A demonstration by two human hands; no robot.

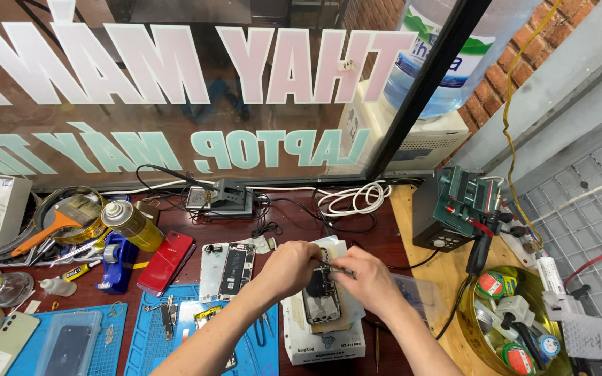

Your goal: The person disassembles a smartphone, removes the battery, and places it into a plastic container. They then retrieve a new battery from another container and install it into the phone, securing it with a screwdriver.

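Observation:
An opened phone (320, 301) with its insides showing lies on a white box (322, 341) on the dark red bench. My left hand (289, 267) rests its fingers on the phone's top end. My right hand (369, 277) holds thin metal tweezers (334, 270) whose tips point at the phone's upper part. Both forearms come up from the bottom edge of the view.
A second opened phone (235, 270) and a red phone (166, 262) lie to the left, by a yellow spray can (131, 224). Blue mats (175, 334) hold small tools. A dark station (454, 209) and a round tin of tape rolls (513, 320) stand on the right.

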